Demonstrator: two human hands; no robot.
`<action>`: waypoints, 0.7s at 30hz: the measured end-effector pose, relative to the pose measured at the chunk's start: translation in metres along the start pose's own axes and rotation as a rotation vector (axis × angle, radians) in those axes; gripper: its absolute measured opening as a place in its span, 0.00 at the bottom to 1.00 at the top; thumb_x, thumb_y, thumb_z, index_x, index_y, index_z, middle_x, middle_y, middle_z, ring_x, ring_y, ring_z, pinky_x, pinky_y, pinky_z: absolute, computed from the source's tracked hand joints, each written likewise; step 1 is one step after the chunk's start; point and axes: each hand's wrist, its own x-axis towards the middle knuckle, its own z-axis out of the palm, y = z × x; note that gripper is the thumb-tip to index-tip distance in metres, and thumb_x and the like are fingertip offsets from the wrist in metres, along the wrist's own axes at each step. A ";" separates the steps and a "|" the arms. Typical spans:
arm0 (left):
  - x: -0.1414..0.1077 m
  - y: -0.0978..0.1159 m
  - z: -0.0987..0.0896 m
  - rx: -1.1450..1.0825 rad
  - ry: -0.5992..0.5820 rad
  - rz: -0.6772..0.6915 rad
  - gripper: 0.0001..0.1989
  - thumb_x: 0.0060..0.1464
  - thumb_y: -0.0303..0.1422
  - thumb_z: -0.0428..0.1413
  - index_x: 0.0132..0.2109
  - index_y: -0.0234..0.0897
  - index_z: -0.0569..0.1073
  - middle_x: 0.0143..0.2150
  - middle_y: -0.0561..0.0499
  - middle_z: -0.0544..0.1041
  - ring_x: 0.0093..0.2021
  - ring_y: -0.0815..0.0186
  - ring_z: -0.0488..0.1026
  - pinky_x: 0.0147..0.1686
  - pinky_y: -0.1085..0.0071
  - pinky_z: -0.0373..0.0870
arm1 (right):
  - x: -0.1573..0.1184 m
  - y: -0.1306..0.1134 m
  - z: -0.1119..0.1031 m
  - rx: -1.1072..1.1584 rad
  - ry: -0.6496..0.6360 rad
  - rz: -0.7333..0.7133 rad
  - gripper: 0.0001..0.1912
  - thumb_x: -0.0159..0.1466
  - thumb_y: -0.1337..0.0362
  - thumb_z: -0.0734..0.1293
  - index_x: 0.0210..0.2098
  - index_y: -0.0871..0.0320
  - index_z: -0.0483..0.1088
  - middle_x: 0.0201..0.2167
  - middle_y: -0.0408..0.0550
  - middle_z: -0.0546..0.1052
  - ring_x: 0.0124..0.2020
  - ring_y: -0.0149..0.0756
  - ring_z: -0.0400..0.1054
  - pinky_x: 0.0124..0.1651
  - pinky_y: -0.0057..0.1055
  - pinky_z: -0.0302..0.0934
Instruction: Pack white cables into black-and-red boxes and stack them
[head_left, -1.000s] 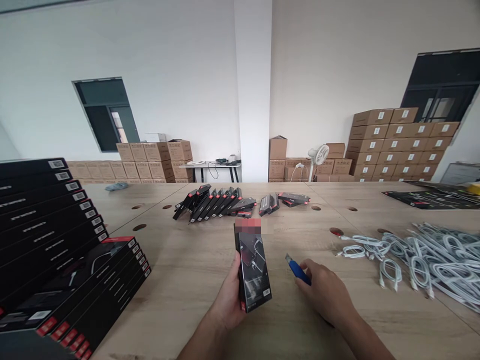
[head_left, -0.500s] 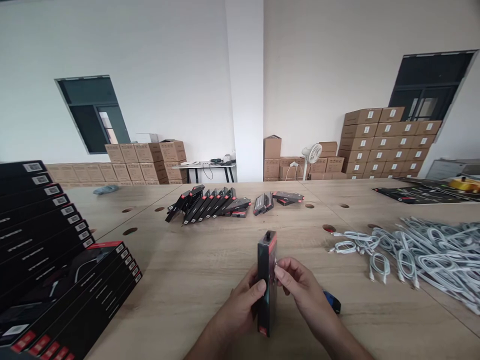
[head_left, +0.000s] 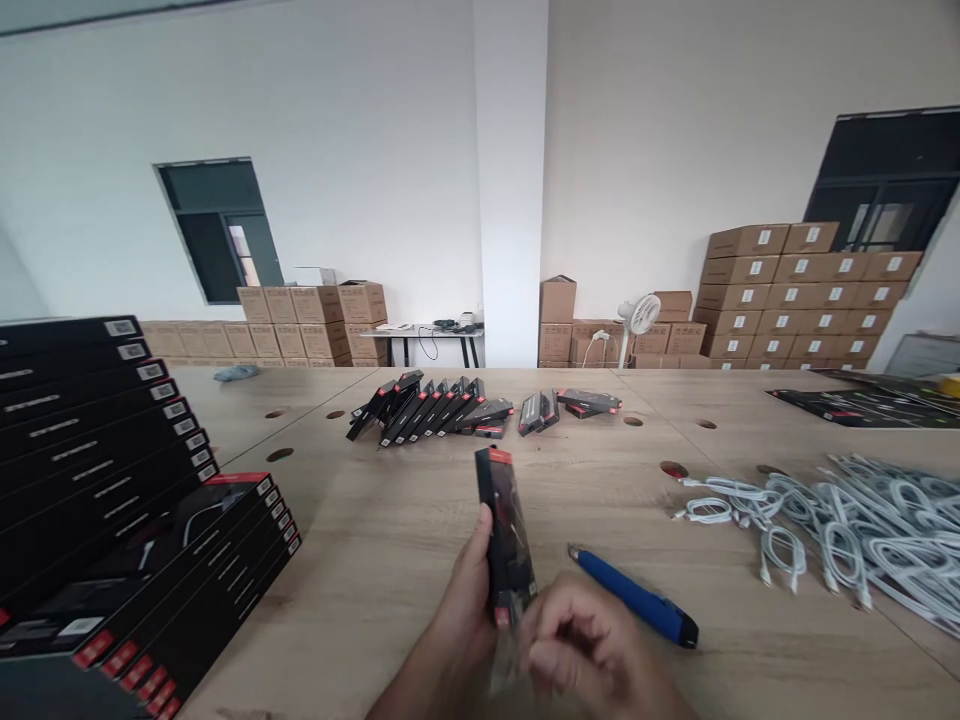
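My left hand (head_left: pixel 463 608) is wrapped round a slim black box (head_left: pixel 506 530) with red ends, held tilted above the table. My right hand (head_left: pixel 581 640) is at the box's lower end, its fingers curled in a pinch and smeared by motion. What looks like clear plastic film (head_left: pixel 504 662) stretches between the box's lower end and these fingers. To the right of the hands lies a blue box cutter (head_left: pixel 637 598), its metal tip pointing away from me.
Tall stacks of black boxes (head_left: pixel 150 560) stand at the left. More slim boxes (head_left: pixel 431 410) lean in a row farther back. Coiled white cables (head_left: pixel 847 530) are heaped at the right. Several round holes (head_left: pixel 674 469) pierce the wooden table (head_left: pixel 360 560).
The box has gone from upright to tilted, its upper end now left of before. My right hand moved from its side down to its lower end. The box cutter is now uncovered.
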 end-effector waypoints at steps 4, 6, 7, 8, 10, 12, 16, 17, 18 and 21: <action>-0.002 0.037 -0.011 -0.090 0.108 0.161 0.24 0.64 0.51 0.49 0.42 0.34 0.77 0.33 0.47 0.82 0.28 0.65 0.78 0.32 0.69 0.76 | -0.008 0.003 0.001 -0.437 -0.312 0.156 0.09 0.60 0.60 0.68 0.26 0.55 0.66 0.26 0.41 0.73 0.28 0.30 0.65 0.30 0.26 0.56; -0.007 0.055 -0.015 -0.133 0.111 0.230 0.25 0.66 0.51 0.45 0.47 0.36 0.77 0.39 0.47 0.83 0.35 0.64 0.81 0.40 0.66 0.77 | -0.011 0.007 -0.013 -0.744 -0.243 0.302 0.06 0.59 0.67 0.65 0.26 0.55 0.66 0.27 0.42 0.73 0.28 0.32 0.65 0.30 0.28 0.53; -0.009 0.061 -0.017 -0.149 0.105 0.257 0.25 0.67 0.51 0.43 0.48 0.37 0.76 0.42 0.47 0.83 0.38 0.63 0.81 0.44 0.66 0.77 | -0.011 0.009 -0.022 -0.870 -0.174 0.357 0.06 0.59 0.70 0.63 0.27 0.55 0.65 0.28 0.43 0.73 0.29 0.34 0.65 0.31 0.29 0.52; -0.011 0.066 -0.018 -0.161 0.099 0.276 0.25 0.67 0.51 0.42 0.49 0.38 0.76 0.43 0.47 0.83 0.40 0.63 0.81 0.46 0.65 0.77 | -0.010 0.011 -0.032 -0.958 -0.103 0.391 0.07 0.60 0.71 0.61 0.26 0.55 0.63 0.27 0.44 0.73 0.29 0.35 0.65 0.32 0.30 0.51; -0.014 0.068 -0.018 -0.160 0.092 0.282 0.26 0.67 0.51 0.42 0.49 0.38 0.77 0.44 0.47 0.83 0.41 0.63 0.81 0.46 0.65 0.76 | -0.006 0.015 -0.047 -0.986 0.008 0.384 0.09 0.60 0.72 0.60 0.26 0.55 0.60 0.25 0.43 0.70 0.28 0.35 0.63 0.32 0.31 0.50; -0.015 0.063 -0.015 -0.127 0.085 0.247 0.26 0.66 0.51 0.45 0.49 0.36 0.77 0.42 0.45 0.83 0.39 0.62 0.81 0.44 0.65 0.77 | 0.000 0.019 -0.054 -0.867 0.098 0.300 0.09 0.62 0.70 0.59 0.27 0.54 0.57 0.24 0.40 0.67 0.28 0.34 0.61 0.32 0.30 0.51; -0.012 0.040 -0.005 -0.011 0.071 0.118 0.28 0.63 0.52 0.51 0.45 0.28 0.79 0.35 0.42 0.83 0.29 0.62 0.79 0.32 0.68 0.75 | 0.006 0.023 -0.041 -0.604 0.200 0.138 0.08 0.67 0.60 0.60 0.31 0.53 0.59 0.24 0.37 0.64 0.27 0.32 0.60 0.30 0.27 0.54; -0.012 0.034 -0.002 0.025 0.060 0.078 0.29 0.62 0.53 0.51 0.42 0.28 0.79 0.33 0.42 0.83 0.27 0.63 0.77 0.29 0.69 0.74 | 0.005 0.023 -0.036 -0.606 0.206 0.100 0.07 0.67 0.60 0.61 0.32 0.53 0.60 0.25 0.38 0.64 0.27 0.33 0.61 0.30 0.27 0.55; -0.012 0.029 0.000 0.069 0.043 0.036 0.30 0.61 0.55 0.51 0.39 0.28 0.79 0.31 0.43 0.82 0.25 0.64 0.76 0.27 0.70 0.73 | 0.004 0.023 -0.031 -0.634 0.205 0.051 0.05 0.67 0.62 0.61 0.34 0.53 0.62 0.26 0.39 0.66 0.28 0.33 0.62 0.31 0.27 0.57; -0.013 0.020 0.003 0.224 -0.008 -0.090 0.34 0.61 0.58 0.48 0.35 0.29 0.79 0.29 0.43 0.81 0.25 0.64 0.76 0.27 0.71 0.72 | -0.001 0.020 -0.020 -0.772 0.138 -0.129 0.12 0.62 0.73 0.63 0.44 0.53 0.67 0.37 0.44 0.72 0.38 0.35 0.68 0.41 0.30 0.63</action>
